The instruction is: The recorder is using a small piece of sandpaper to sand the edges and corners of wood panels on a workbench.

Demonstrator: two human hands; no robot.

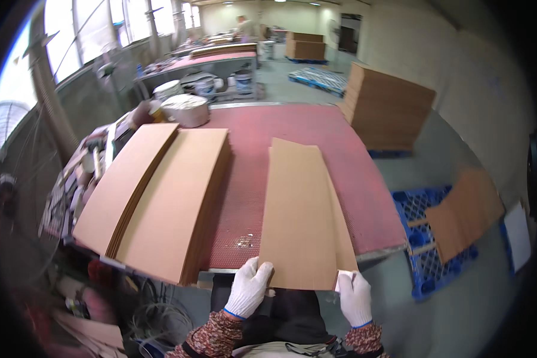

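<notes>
**Me:** While my hands hold it, the long flat brown cardboard sheet (301, 215) lies on the big red bumpy table (298, 128), with its near end sticking out over the table's edge toward me.

**Friend:** What else is on the table?

**Me:** To my left sit two thick stacks of flat brown cardboard sheets (161, 200). They touch each other, but they are apart from my sheet. Red table shows between them. At the far left corner there is a round white roll (186, 110).

**Friend:** And off the table?

**Me:** To my right a blue plastic pallet (426, 238) lies on the grey floor, with a brown cardboard piece (466, 212) on top. Farther back stands a tall pile of brown cardboard (388, 107).

**Friend:** What does your sheet look like?

**Me:** It is smooth, plain and thin. I think more than one sheet lies there, since a second edge peeks out on the right.

**Friend:** And your fingers?

**Me:** Both hands wear white knit gloves. My left hand (248, 287) pinches the near left corner, fingers on top. My right hand (354, 297) is closed on the near right corner.
</notes>
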